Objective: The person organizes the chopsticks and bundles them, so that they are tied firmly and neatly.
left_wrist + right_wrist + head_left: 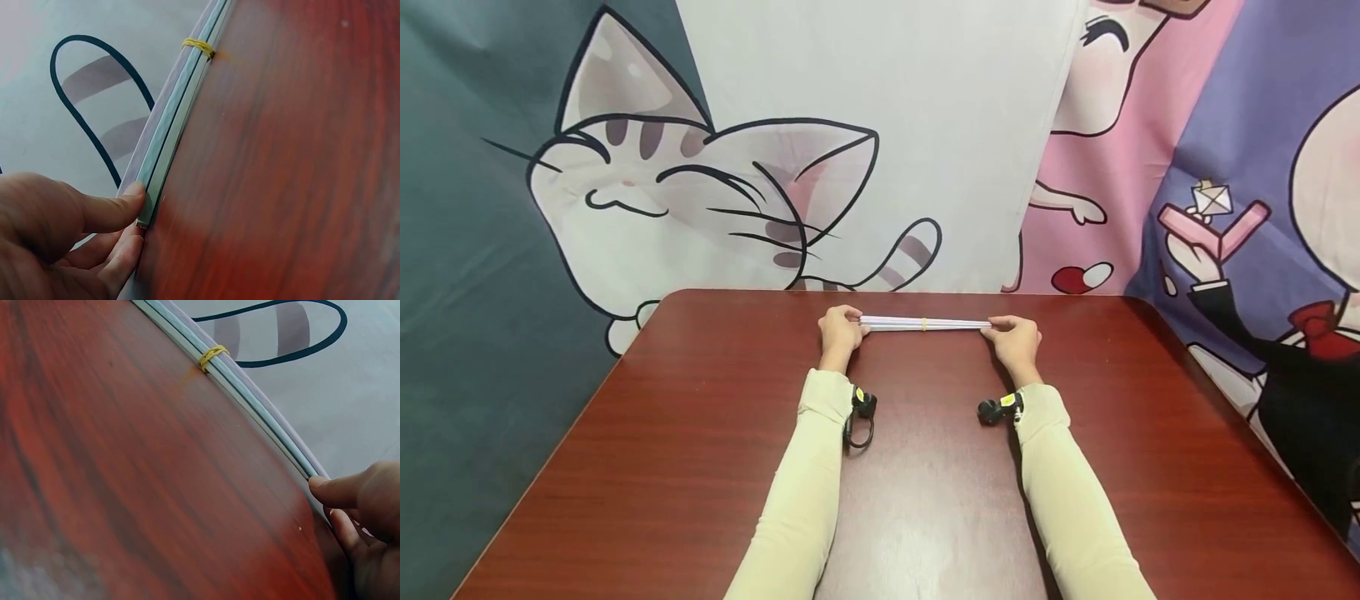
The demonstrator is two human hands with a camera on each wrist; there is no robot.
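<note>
A long, narrow bundle of pastel strips (891, 322) in lilac, pale blue and pale green lies crosswise near the table's far edge. Round its middle runs a yellow rubber band (924, 324), seen closer in both wrist views. The left hand (840, 332) pinches the bundle's left end, its thumb on the near side in the left wrist view. At the opposite end, the right hand (1017, 343) grips the strips between thumb and fingers. The fingers behind each end are partly hidden. Whether the bundle rests fully on the table I cannot tell.
The reddish-brown wooden table (700, 467) has rounded far corners. Behind its far edge hangs a cloth backdrop (1000, 125) with cartoon figures, including a cat. A small dark camera is strapped at each wrist, with a loose black loop below the left one.
</note>
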